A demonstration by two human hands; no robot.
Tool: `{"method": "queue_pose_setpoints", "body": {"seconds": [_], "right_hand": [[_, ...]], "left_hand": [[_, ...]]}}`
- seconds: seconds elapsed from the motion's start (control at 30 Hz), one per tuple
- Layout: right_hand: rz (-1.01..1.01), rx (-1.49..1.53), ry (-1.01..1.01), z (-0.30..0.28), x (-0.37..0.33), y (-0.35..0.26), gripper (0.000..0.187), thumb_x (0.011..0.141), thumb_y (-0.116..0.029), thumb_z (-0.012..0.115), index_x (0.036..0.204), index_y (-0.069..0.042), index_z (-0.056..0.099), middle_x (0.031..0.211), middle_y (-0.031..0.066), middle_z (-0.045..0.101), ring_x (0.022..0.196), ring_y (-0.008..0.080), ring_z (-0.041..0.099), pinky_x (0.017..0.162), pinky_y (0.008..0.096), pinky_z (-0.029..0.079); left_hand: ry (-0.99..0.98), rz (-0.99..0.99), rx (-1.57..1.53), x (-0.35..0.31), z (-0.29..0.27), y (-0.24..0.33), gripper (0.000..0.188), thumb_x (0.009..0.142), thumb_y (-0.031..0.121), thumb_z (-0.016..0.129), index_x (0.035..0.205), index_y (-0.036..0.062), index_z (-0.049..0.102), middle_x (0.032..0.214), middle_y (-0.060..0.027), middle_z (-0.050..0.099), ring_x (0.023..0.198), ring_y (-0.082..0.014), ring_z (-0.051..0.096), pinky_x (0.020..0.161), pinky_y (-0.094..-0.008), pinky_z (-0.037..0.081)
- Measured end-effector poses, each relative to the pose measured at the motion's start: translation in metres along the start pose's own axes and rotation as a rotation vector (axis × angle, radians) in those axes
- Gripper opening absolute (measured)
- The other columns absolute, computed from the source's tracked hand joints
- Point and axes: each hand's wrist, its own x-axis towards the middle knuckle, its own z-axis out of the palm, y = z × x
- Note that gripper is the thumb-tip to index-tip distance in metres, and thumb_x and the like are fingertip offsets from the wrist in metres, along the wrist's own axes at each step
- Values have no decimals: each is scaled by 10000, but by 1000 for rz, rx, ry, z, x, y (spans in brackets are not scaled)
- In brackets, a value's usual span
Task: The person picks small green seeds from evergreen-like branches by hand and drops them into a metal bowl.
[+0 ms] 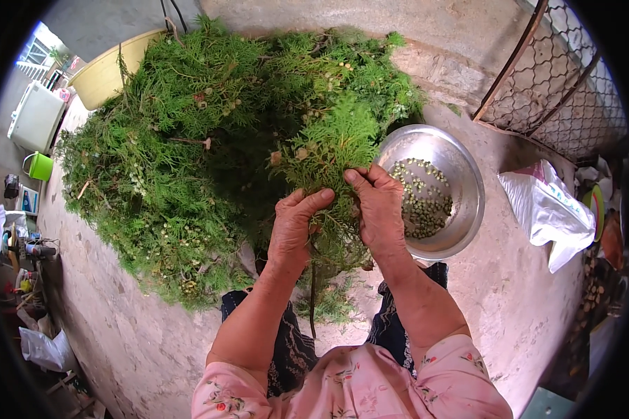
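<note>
Between my two hands is a leafy evergreen branch point(342, 133) with flat, feathery green sprays and a few brownish cones. My left hand point(293, 227) is closed round its lower part, thumb on top. My right hand point(381, 209) pinches the foliage just beside the left thumb; whether a small cone is between those fingertips is hidden. A wide metal basin point(472, 202) stands on the floor right of my right hand, with many small green cones point(426, 202) spread over its bottom. A large heap of cut evergreen branches point(168, 181) lies ahead and to the left.
Behind the heap is a yellow tub point(112, 70). A lime green bucket point(40, 167) and a whitish box point(38, 115) stand at the far left. A wire mesh panel point(559, 77) leans at the far right, above a silvery sack point(552, 209). Loose sprigs point(328, 304) lie between my legs.
</note>
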Motion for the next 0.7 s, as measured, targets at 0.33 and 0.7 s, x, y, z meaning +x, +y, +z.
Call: {"method": "queue_pose_setpoints", "body": {"seconds": [0.33, 0.7], "right_hand": [[-29, 228, 12, -25, 26, -23, 76, 807, -56, 576, 879, -30, 576, 821, 36, 566, 720, 133, 518, 643, 260, 427], [319, 19, -237, -10, -6, -23, 287, 830, -335, 598, 962, -81, 584, 757, -12, 563, 614, 70, 529, 489, 188, 364]], "left_hand": [[-127, -49, -222, 2, -9, 1, 154, 752, 123, 650, 881, 65, 588, 776, -1, 609, 654, -105, 589, 538, -217, 453], [-249, 25, -429, 6, -10, 1, 164, 779, 154, 602, 892, 38, 577, 803, -51, 616, 654, -156, 601, 568, -263, 497]]}}
